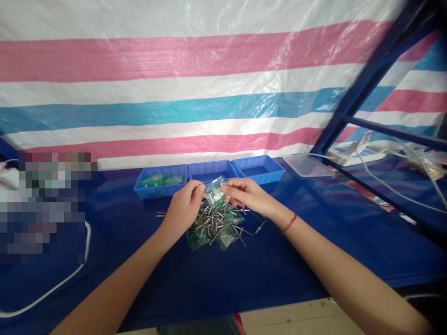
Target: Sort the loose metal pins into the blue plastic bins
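Note:
Between my hands a small clear plastic bag [215, 191] with pale or silvery contents is held up over a pile of metal pop rivets [214, 221]. My left hand [185, 204] pinches the bag's left edge. On the other side, my right hand [246, 193] has its thumb and fingers closed on the bag's right edge. Under and among the rivets lie green-tinted plastic bags [226, 239]. A few loose rivets [260, 226] lie to the right of the pile. What exactly is inside the held bag is too small to tell.
Behind the pile stand three joined blue bins; the left bin [139, 190] holds green bags. A clear plastic lid [307, 166] lies to their right. White cables [387, 188] run by the blue metal frame [363, 79]. Another white cable [87, 237] curves at left on the blue table [279, 279].

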A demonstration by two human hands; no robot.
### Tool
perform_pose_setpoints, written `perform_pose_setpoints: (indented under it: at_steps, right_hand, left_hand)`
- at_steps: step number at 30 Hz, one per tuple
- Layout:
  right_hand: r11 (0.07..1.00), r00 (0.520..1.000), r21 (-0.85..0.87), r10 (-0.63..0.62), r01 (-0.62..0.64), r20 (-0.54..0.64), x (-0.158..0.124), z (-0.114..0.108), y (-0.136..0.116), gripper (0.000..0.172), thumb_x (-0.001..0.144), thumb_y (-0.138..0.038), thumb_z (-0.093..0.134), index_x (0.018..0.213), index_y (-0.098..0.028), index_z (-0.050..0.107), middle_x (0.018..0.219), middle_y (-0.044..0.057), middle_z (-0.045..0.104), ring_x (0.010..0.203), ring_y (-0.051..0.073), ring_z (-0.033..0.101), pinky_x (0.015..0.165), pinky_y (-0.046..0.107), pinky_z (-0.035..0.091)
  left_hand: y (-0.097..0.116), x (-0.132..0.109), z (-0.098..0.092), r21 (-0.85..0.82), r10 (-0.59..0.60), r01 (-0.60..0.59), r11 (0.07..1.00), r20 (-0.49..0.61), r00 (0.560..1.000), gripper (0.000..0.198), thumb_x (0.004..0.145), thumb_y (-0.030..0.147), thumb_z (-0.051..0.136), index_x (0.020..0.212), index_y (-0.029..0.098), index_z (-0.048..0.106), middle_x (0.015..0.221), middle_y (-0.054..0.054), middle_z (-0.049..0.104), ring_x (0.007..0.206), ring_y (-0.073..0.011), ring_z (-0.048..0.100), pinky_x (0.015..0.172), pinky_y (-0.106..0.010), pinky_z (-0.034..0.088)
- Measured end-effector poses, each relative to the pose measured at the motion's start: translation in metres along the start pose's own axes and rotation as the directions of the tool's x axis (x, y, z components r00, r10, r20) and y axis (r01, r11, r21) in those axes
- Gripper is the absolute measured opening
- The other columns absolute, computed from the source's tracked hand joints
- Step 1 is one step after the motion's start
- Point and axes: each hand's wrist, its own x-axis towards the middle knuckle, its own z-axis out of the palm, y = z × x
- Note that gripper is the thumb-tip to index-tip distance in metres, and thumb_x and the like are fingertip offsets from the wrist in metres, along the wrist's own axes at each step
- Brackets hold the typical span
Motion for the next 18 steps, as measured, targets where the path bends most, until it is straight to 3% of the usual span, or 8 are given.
perform_pose_setpoints:
  at_steps: [4, 10, 14, 18]
  right_hand:
    - [0.998, 1.0, 0.055, -0.006, 0.006, 0.001, 0.0, 0.0036, 0.0017, 0.027, 0.082, -0.042, 0.061, 0.076, -0.016, 0.06, 0.066, -0.001, 0.061, 0.051, 0.006, 0.047, 0.046, 0.02, 0.034]
    - [0.997, 0.991, 0.078, -0.009, 0.02, -0.131, 0.003, 0.0037, 0.0073, 0.02, 0.078, -0.036, 0.062, 0.075, -0.017, 0.061, 0.068, 0.0, 0.064, 0.053, 0.008, 0.051, 0.048, 0.022, 0.038]
    - [0.996, 0.978, 0.059, -0.05, 0.063, -0.204, 0.0051, 0.0033, 0.0093, 0.018, 0.078, -0.034, 0.06, 0.073, -0.017, 0.06, 0.064, -0.001, 0.062, 0.053, 0.009, 0.051, 0.047, 0.023, 0.037]
    - [0.996, 0.975, 0.042, -0.066, 0.077, -0.213, 0.0051, 0.0054, 0.0072, 0.019, 0.079, -0.036, 0.059, 0.077, -0.016, 0.06, 0.064, -0.001, 0.062, 0.052, 0.008, 0.051, 0.048, 0.023, 0.038]
  left_hand:
    - [-0.004, -0.0019, 0.0002, -0.137, -0.073, 0.069, 0.988, -0.02, 0.997, 0.027, 0.092, 0.039, 0.04, 0.08, 0.02, 0.054, 0.071, 0.0, 0.063, 0.063, -0.0155, 0.061, 0.063, -0.026, 0.044]
    - [-0.0027, -0.0029, -0.0016, -0.274, -0.126, 0.115, 0.955, -0.025, 0.992, 0.029, 0.092, 0.043, 0.04, 0.085, 0.019, 0.056, 0.075, -0.001, 0.065, 0.06, -0.0136, 0.059, 0.061, -0.025, 0.045]
    - [-0.0046, -0.0036, -0.0012, -0.27, -0.096, 0.1, 0.958, 0.027, 0.995, 0.031, 0.089, 0.046, 0.047, 0.088, 0.019, 0.062, 0.076, -0.001, 0.066, 0.063, -0.0144, 0.059, 0.061, -0.025, 0.045]
    - [-0.0084, -0.0028, -0.0014, -0.242, -0.069, 0.069, 0.968, 0.007, 0.998, 0.027, 0.087, 0.043, 0.05, 0.089, 0.019, 0.063, 0.076, -0.001, 0.066, 0.063, -0.0145, 0.057, 0.059, -0.024, 0.044]
